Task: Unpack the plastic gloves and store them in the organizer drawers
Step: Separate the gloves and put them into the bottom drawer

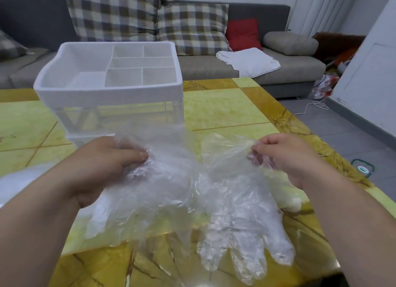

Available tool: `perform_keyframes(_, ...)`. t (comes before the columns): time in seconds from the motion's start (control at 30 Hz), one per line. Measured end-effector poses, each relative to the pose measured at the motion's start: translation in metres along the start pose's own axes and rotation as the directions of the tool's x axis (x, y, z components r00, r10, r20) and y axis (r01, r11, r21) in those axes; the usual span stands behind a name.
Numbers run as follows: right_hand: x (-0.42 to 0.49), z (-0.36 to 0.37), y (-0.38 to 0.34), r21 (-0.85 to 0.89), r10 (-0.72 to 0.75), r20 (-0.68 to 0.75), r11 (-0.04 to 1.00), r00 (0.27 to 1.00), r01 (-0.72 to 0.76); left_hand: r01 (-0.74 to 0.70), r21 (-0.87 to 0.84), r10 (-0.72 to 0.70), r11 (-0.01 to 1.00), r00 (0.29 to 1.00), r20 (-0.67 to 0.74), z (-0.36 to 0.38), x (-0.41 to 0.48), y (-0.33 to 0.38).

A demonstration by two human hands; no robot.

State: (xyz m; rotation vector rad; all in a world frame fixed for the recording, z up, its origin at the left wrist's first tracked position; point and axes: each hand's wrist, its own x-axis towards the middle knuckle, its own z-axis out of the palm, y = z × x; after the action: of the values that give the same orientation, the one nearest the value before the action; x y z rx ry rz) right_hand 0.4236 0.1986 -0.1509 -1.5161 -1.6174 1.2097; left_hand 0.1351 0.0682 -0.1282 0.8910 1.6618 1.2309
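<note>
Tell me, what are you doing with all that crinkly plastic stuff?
A person is handling thin, see-through plastic gloves over a yellow-green marbled table. The left hand grips one crumpled glove, and the right hand pinches another whose fingers hang down. The white plastic organizer with a divided top tray stands behind them; no gloves show in its tray yet.

Clear plastic gloves (235, 211) in both hands (102, 164) (287, 158) (organizer (107, 94) behind)

We are seeing a bare left forearm (42, 211) at seven o'clock, a bare right forearm (353, 222) at five — left hand (111, 158) and right hand (285, 156) uncovered, nails short.
</note>
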Motion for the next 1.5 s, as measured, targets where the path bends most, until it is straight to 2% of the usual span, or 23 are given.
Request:
perform_keyframes(0.13,0.001,-0.006,0.000,0.089,0.019,-0.006,0.996,1.000,-0.019,-0.025,0.043,0.021,0.999,0.996,0.086,-0.001,-0.004,0.002)
perform_keyframes(0.3,-0.005,-0.002,-0.007,-0.009,-0.101,-0.092,0.995,0.991,0.100,-0.063,0.104,0.042,0.993,0.982,0.186,0.002,-0.011,0.005)
perform_keyframes(0.47,-0.021,0.006,-0.027,0.285,-0.118,0.118,0.955,0.986,0.080,-0.012,-0.033,0.022,0.999,0.946,0.324,0.021,-0.019,0.007)
perform_keyframes(0.57,-0.027,0.012,-0.030,0.395,-0.120,0.145,0.917,0.982,0.054,0.052,-0.110,-0.004,0.993,0.918,0.397,0.039,-0.024,0.004)
perform_keyframes(0.83,-0.029,0.015,-0.031,0.594,-0.209,0.298,0.804,0.931,-0.010,0.230,-0.276,-0.136,0.933,0.937,0.321,0.062,-0.025,-0.005)
perform_keyframes(0.97,-0.029,0.017,-0.032,0.675,-0.172,0.215,0.737,0.961,-0.019,0.281,-0.345,-0.183,0.896,0.939,0.290,0.063,-0.023,-0.004)
perform_keyframes(1.07,-0.028,0.015,-0.032,0.679,-0.165,0.229,0.733,0.959,-0.036,0.317,-0.387,-0.202,0.866,0.930,0.308,0.062,-0.024,-0.003)
perform_keyframes(1.17,-0.031,0.010,-0.030,0.649,-0.239,0.441,0.750,0.865,-0.124,0.355,-0.410,-0.217,0.840,0.913,0.346,0.064,-0.026,-0.002)
perform_keyframes(1.2,-0.032,0.009,-0.030,0.622,-0.271,0.493,0.774,0.827,-0.117,0.366,-0.412,-0.225,0.834,0.909,0.352,0.064,-0.026,-0.003)
perform_keyframes(1.27,-0.033,0.007,-0.029,0.554,-0.343,0.519,0.832,0.783,-0.003,0.384,-0.416,-0.244,0.824,0.904,0.351,0.066,-0.026,-0.003)
perform_keyframes(1.37,-0.034,0.010,-0.030,0.426,-0.372,0.482,0.891,0.793,0.159,0.418,-0.432,-0.270,0.799,0.892,0.363,0.069,-0.027,-0.004)
perform_keyframes(1.5,-0.035,0.017,-0.029,0.392,-0.349,0.326,0.896,0.878,0.210,0.421,-0.429,-0.269,0.799,0.889,0.370,0.071,-0.027,-0.006)
